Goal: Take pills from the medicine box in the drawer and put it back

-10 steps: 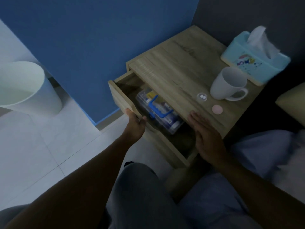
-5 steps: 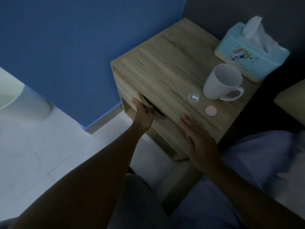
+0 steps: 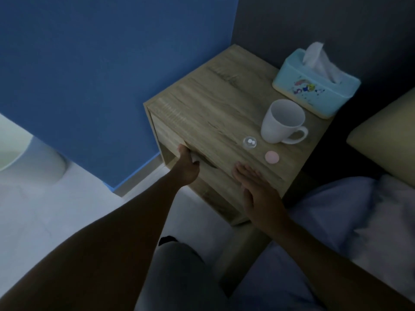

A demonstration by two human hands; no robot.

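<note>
Right hand [image 3: 258,189] lies flat and empty on the nightstand [image 3: 215,108] edge, left hand [image 3: 187,163] just beside it hooked into the drawer [image 3: 170,140] notch — stiff, light-sliding wood — medicine box unseen, presumably inside.

Both forearms were bare, no sleeves showing, and grey trousers [image 3: 179,277] covered the knee below the left arm.
</note>
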